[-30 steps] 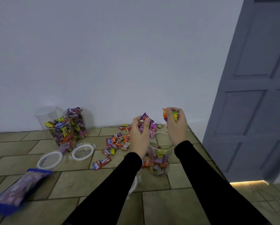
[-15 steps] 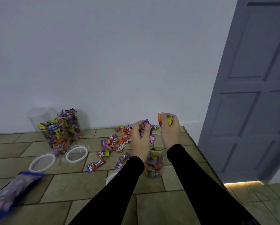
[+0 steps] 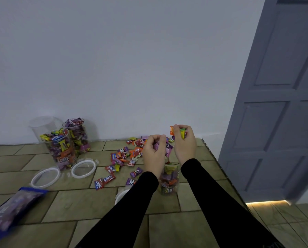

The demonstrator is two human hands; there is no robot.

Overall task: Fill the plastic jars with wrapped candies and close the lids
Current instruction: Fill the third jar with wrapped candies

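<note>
Near the worktop's right edge, both hands, left (image 3: 154,154) and right (image 3: 184,146), grip candies over a half-full jar (image 3: 169,181); two filled jars (image 3: 63,149) remain lidless.

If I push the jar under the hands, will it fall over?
Maybe. The jar looks tall and narrow, so a high push could tip it. The candies inside it sit low, which probably steadies it. Its clear plastic looks smooth, so it might slide on the tiles instead.

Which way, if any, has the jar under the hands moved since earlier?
No. The jar stands by the same tile seam; only the view shifted.
</note>
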